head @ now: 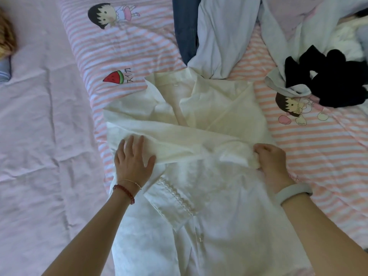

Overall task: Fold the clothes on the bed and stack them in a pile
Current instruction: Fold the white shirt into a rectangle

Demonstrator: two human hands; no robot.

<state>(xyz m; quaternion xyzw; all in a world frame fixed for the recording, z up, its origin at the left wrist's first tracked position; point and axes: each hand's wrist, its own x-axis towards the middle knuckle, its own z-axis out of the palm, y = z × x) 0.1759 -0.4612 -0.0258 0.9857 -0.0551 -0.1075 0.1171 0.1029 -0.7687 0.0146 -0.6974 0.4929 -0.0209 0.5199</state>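
The bed (39, 136) takes up the whole room from where I stand, with a pink-and-white striped quilt (318, 146) spread over its right half. On the quilt, right in front of the person, lies a cream shirt (209, 186), collar away from them, one sleeve already laid across the chest and the other, lace-trimmed, cuff folded in lower down. Beyond it wait a pale grey garment (225, 36), a dark blue piece (185, 26) and, off to the right, a crumpled black garment (334, 80) (none of them folded, as far as I can see).

The left hand (133, 162) lies flat, fingers spread, pressing the crossed sleeve near the shirt's left edge. The right hand (272, 162) has its fingers curled round the sleeve's bunched end at the right side.

I'd judge the job barely begun: the sleeves are in, the body fold remains, and no finished pile shows anywhere.
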